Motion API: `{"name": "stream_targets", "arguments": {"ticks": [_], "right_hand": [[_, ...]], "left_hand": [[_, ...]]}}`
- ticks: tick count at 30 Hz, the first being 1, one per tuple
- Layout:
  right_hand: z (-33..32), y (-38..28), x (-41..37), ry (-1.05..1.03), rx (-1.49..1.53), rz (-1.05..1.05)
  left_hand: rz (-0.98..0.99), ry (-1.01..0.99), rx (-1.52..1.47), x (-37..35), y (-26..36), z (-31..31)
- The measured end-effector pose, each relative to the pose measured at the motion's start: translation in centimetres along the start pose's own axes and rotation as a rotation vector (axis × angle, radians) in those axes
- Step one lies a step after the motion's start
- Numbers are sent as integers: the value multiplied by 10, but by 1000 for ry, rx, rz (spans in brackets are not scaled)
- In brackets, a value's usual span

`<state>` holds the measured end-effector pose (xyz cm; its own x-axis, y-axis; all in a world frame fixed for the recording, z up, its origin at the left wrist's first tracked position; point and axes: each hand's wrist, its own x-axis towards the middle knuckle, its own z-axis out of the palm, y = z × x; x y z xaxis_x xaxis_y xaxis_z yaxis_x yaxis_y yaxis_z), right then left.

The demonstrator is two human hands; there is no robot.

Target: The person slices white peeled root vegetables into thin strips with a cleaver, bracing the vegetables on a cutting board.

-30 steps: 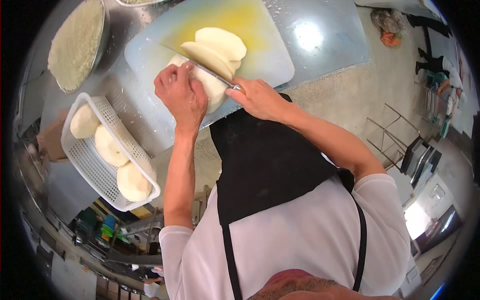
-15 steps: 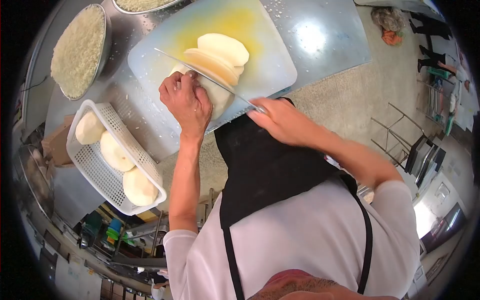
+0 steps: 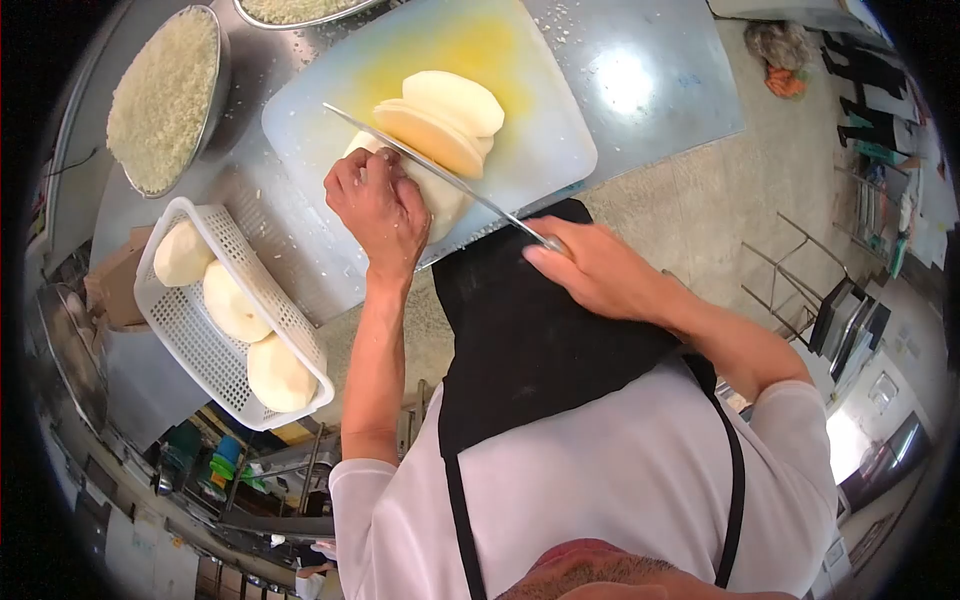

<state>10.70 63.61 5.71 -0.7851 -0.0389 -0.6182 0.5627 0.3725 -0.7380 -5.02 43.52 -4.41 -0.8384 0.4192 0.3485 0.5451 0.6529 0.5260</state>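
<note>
My left hand (image 3: 385, 215) presses down on a pale, peeled root vegetable (image 3: 442, 205), fingertips curled close to the blade. Its uncut part lies mostly under that hand near the front edge of the white cutting board (image 3: 545, 150). In my right hand (image 3: 600, 265) is the handle of a long kitchen knife (image 3: 440, 170), held from the right. The blade runs diagonally across the vegetable, between the held piece and several thin, wide slices (image 3: 455, 105). These slices lean against each other on the far side of the blade, over a yellow stain.
A white perforated basket (image 3: 210, 345) to the left holds peeled whole vegetables (image 3: 235, 300). Behind it stands a metal bowl heaped with pale diced bits (image 3: 165, 100); another bowl (image 3: 300, 8) is at the top edge. Scraps dot the metal table (image 3: 680, 130). People (image 3: 870, 130) stand far right.
My right hand has drawn the knife back toward the lower right. The slices beside the blade sit closer together. My left hand keeps its hold on the vegetable.
</note>
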Motion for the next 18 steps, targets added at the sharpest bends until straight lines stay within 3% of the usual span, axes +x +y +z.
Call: {"name": "stream_targets", "arguments": {"ticks": [2,6,12,14,18], "right_hand": [[32,43,51,278,-136,-457],[37,40,93,209,-74,-336],[-5,-18,-9,50,43,-116],[-10,-19,-23,1,75,49],[15,9,14,122,8,-170]], "left_hand": [[40,9,-9,-1,3,-2],[33,-6,-4,-2,0,-1],[-9,13,-4,-1,2,-2],[2,21,-14,-1,5,-3],[2,23,-14,-2,0,1]]}}
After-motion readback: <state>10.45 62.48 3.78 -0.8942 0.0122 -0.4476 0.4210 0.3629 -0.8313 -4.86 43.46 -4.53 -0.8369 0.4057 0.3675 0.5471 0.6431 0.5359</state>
